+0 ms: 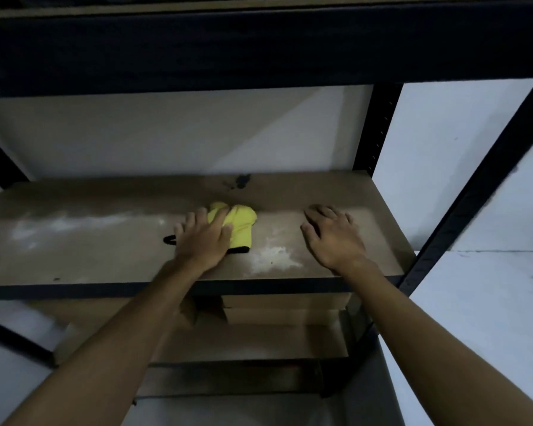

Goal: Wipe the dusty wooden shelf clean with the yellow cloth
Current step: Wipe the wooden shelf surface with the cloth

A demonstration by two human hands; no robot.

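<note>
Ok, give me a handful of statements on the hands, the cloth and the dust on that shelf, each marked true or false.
1. The left hand presses the yellow cloth flat on the wooden shelf. True.
2. The right hand grips a second cloth. False: it rests on the shelf with nothing under it or in it.
3. A white dust patch lies between the two hands, near the front edge. True.
4. The cloth is red with a white edge. False: it is yellow with a black edge.
5. A dark stain marks the shelf behind the cloth. True.
6. The left part of the shelf is free of dust. False: a pale dust streak shows there.
</note>
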